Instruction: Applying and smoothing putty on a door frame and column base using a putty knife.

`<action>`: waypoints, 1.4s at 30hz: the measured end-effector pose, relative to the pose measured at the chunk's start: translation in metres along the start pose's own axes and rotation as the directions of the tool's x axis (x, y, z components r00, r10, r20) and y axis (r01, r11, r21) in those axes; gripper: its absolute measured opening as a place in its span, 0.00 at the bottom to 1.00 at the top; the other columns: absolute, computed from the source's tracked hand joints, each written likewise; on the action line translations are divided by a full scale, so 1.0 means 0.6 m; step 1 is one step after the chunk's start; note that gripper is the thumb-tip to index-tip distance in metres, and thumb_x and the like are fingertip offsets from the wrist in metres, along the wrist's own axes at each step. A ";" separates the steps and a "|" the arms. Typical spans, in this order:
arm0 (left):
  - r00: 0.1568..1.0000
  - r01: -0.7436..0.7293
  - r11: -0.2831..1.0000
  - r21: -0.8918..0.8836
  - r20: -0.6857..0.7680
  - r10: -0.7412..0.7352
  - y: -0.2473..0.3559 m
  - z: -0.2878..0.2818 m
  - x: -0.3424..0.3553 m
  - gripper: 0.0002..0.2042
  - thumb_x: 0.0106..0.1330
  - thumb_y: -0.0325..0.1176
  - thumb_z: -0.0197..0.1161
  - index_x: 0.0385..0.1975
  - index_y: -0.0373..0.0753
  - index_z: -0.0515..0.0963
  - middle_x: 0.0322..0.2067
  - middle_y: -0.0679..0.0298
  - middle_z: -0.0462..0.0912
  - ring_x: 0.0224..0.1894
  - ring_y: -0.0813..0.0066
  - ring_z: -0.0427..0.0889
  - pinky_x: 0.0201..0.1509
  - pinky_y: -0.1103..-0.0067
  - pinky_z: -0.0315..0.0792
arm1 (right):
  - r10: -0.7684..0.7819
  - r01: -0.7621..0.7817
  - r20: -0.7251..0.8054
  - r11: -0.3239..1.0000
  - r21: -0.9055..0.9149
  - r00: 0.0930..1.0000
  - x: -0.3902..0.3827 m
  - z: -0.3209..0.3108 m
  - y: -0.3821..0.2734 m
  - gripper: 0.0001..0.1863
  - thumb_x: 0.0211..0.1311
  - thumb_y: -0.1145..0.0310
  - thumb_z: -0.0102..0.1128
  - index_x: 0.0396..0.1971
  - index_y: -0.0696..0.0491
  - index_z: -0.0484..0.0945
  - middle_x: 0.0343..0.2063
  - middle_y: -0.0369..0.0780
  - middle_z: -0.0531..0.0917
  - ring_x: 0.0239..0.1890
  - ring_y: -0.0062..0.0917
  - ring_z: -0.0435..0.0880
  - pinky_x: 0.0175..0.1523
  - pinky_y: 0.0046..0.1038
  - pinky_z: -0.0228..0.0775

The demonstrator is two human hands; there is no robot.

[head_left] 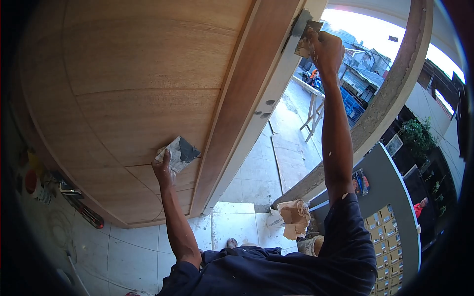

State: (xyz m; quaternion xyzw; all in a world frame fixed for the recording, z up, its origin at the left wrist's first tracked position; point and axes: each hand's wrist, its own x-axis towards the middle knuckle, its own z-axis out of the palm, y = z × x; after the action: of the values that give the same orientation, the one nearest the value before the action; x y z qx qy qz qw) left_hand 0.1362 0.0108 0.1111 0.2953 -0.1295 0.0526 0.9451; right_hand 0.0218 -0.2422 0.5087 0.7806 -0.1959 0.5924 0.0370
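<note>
My left hand (165,168) grips a flat, putty-smeared plate (185,149) with grey and white on it, held by the wooden door (143,69) with its grooved panels. Up at the top right my right hand (325,49) is closed on a small, wide-bladed putty knife (303,49) against the edge of the pale door frame (274,93). A streak of grey putty (298,24) lies there, and smaller grey patches mark the frame lower down.
A white bucket (274,222) with torn brown paper and another container stand on the tiled floor (232,209). A grey board (335,219) leans at the right. A trestle (311,118) stands outside. Tools (86,212) lie at the left. A person in red (419,207) is at far right.
</note>
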 end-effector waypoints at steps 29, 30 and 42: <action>1.000 0.019 0.999 0.039 -0.024 -0.018 -0.013 -0.012 0.004 0.12 0.59 0.31 0.60 0.36 0.28 0.73 0.33 0.62 0.77 0.34 0.76 0.77 0.39 0.80 0.71 | 0.017 -0.020 -0.028 0.997 -0.080 0.999 -0.091 0.111 -0.013 0.14 0.49 0.60 0.54 0.19 0.55 0.81 0.20 0.49 0.80 0.24 0.44 0.80 0.33 0.38 0.71; 1.000 0.014 0.999 0.038 -0.027 -0.013 -0.015 -0.019 0.003 0.12 0.59 0.31 0.60 0.36 0.28 0.73 0.33 0.62 0.77 0.34 0.76 0.77 0.39 0.80 0.71 | 0.013 -0.015 -0.028 0.997 -0.076 1.000 -0.096 0.104 -0.011 0.14 0.49 0.60 0.54 0.19 0.55 0.81 0.20 0.49 0.80 0.24 0.44 0.80 0.33 0.38 0.71; 1.000 0.013 0.999 0.048 -0.023 -0.012 -0.008 -0.014 0.001 0.11 0.59 0.30 0.59 0.36 0.29 0.74 0.32 0.62 0.78 0.33 0.77 0.77 0.39 0.81 0.71 | -0.151 0.186 -0.171 0.960 0.211 0.974 0.054 0.045 0.035 0.18 0.54 0.54 0.55 0.23 0.55 0.82 0.16 0.42 0.80 0.18 0.28 0.79 0.28 0.29 0.68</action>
State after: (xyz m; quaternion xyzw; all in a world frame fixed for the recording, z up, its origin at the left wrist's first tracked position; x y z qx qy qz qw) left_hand 0.1397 0.0116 0.1018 0.3179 -0.1156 0.0532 0.9395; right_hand 0.0464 -0.2782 0.5275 0.7457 -0.0567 0.6638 0.0134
